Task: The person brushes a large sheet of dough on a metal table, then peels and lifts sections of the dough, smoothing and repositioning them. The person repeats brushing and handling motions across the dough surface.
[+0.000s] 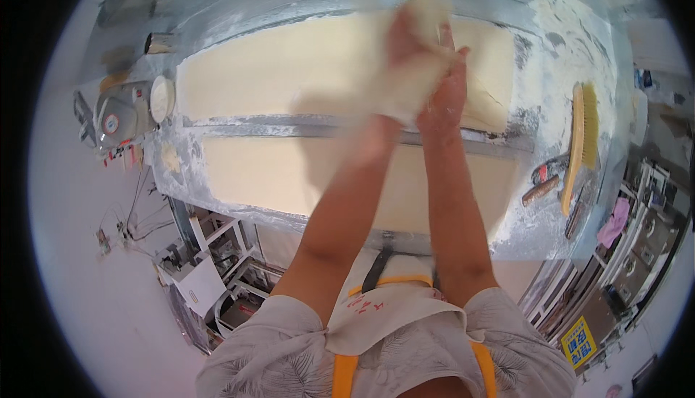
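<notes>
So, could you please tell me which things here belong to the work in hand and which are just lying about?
In use:
- lump of dough, blurred, between left hand and right hand
- dough sheet
- floured table

Lying about:
- brush
- round lid
- dark-handled tool

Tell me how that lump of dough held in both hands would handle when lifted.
The dough probably feels soft and floppy: it sags around the left hand and right hand. Flour dusting the table suggests it is less sticky. It looks fairly heavy.
</notes>
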Motion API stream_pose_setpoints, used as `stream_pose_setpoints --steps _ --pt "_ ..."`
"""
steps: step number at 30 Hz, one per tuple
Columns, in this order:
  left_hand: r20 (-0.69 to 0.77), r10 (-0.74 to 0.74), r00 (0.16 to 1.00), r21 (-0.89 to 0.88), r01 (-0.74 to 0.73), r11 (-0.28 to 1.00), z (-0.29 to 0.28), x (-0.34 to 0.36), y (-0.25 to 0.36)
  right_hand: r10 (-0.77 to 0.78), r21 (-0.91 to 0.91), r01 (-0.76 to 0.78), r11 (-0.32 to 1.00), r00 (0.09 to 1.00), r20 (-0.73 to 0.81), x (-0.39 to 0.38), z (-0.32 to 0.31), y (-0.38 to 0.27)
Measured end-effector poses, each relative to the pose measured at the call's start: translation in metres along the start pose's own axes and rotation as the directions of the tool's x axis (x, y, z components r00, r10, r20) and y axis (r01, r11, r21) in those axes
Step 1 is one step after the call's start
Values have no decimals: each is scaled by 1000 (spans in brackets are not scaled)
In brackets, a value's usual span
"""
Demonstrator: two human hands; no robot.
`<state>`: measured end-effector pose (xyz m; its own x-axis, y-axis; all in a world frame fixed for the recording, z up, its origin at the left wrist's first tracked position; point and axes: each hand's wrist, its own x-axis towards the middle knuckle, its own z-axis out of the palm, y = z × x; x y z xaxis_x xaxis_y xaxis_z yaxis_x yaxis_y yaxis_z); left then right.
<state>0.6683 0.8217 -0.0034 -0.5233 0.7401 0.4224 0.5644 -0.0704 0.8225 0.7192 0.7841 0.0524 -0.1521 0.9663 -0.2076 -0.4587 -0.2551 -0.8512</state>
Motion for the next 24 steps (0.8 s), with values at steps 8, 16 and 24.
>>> stream_pose_setpoints --steps 8,16,24 --pt "316 -52 947 -114 92 989 -96 14 31 274 -940 139 -311 960 51 3 34 -53" --pt "537 -255 804 -731 594 335 -200 109 -122 -349 -863 452 225 864 362 -34 219 50" --pt "405 -40 913 -728 349 591 -330 161 -135 -460 -975 219 -33 863 210 -24 152 128"
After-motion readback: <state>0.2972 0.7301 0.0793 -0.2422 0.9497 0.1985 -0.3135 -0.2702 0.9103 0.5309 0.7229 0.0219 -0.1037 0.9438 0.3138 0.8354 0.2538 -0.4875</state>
